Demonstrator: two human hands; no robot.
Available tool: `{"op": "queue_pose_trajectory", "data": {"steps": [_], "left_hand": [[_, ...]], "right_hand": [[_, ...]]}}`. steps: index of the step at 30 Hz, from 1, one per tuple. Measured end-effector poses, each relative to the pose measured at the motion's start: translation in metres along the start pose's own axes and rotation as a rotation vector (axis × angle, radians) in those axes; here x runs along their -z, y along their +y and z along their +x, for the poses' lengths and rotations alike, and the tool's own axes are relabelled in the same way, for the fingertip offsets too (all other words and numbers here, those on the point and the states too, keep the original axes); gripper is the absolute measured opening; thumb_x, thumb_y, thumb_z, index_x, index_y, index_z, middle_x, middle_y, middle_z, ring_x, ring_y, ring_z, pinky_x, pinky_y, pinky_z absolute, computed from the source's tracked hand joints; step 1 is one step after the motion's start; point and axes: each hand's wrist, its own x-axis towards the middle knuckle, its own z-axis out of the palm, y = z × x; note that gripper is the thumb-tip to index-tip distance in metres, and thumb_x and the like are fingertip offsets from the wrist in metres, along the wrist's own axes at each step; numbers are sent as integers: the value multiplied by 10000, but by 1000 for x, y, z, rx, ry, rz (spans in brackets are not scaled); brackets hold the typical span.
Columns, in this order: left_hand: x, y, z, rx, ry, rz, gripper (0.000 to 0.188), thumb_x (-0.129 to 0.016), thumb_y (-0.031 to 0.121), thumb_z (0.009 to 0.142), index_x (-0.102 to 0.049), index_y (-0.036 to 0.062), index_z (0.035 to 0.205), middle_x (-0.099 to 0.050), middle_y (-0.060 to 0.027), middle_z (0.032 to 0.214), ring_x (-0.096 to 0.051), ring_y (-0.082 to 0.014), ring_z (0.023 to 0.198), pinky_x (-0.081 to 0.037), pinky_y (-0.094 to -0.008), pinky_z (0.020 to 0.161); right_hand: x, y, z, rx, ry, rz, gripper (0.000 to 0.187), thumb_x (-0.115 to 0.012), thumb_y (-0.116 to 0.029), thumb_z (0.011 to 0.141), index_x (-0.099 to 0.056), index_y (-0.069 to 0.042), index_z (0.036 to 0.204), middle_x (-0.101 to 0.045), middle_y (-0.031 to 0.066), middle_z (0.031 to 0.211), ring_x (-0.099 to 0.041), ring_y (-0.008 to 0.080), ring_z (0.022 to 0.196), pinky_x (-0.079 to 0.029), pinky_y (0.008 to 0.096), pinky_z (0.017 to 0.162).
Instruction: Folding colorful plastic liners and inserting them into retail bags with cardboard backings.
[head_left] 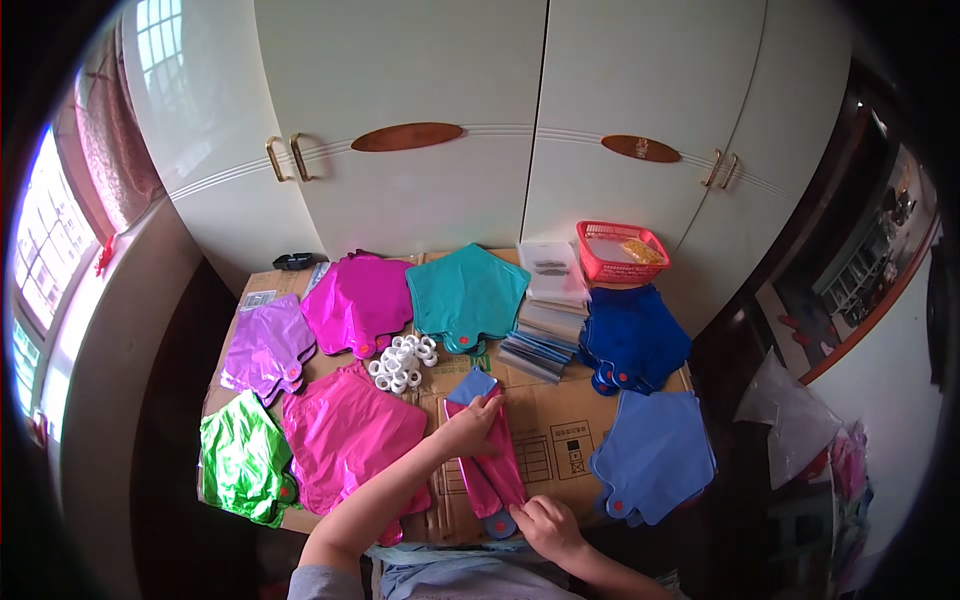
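Observation:
A folded pink foil balloon (pixel 507 462) lies lengthwise on the cardboard in front of me, with a blue foil piece (pixel 473 386) showing at its far end. My left hand (pixel 470 430) reaches across and grips its upper part, fingers curled at the edge. Close to the near end, my right hand (pixel 550 527) has its fingers closed at the corner, beside a blue tab (pixel 499 525) with a red dot. What exactly the right fingertips pinch is partly hidden. Left of the folded balloon spreads a stack of flat pink foil balloons (pixel 350 435).
Around the cardboard sheet (pixel 560 420) lie foil stacks: green (pixel 240 455), lilac (pixel 265 345), magenta (pixel 358 300), teal (pixel 467 295), dark blue (pixel 635 335) and light blue (pixel 655 455). White rings (pixel 400 362), flat sleeves (pixel 545 335) and a red basket (pixel 620 268) stand near white cabinets (pixel 400 200).

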Motion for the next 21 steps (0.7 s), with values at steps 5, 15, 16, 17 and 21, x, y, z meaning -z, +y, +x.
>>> {"op": "queue_pose_trajectory", "data": {"steps": [5,15,16,17,21], "left_hand": [[-5,-3,2,67,-13,38,817,-838,332,560,-399,-34,1144,-484,-257,1065,-539,-419,987,-458,-439,854],[-7,-5,4,-7,-28,83,651,-809,355,584,-472,-42,976,-510,-239,1008,-535,-408,977,-454,-432,845],[-9,-7,4,-5,-8,87,648,-807,355,587,-473,-41,976,-511,-238,1009,-535,-407,978,-454,-432,845],[-10,-8,4,-7,12,93,645,-805,355,589,-473,-41,976,-512,-237,1010,-536,-406,979,-454,-433,844],[-6,-2,4,7,-5,79,643,-800,359,597,-471,-41,978,-511,-240,1013,-538,-408,981,-457,-436,839]], "right_hand": [[6,6,0,43,-44,-23,110,-630,-92,727,-668,-65,826,-498,-6,672,-548,150,703,-423,293,612],[4,68,63,-65,-89,227,74,-668,-159,762,-706,-130,819,-575,19,707,-564,205,732,-455,355,666],[-4,78,77,-113,-64,242,63,-676,-153,748,-707,-130,797,-560,21,718,-553,216,744,-455,349,674],[-14,87,89,-99,-38,231,44,-687,-149,723,-704,-128,758,-563,10,729,-548,216,776,-449,354,699],[-38,105,100,-25,-96,126,49,-712,-172,668,-688,-129,673,-575,-14,784,-543,201,835,-432,371,737]]}}
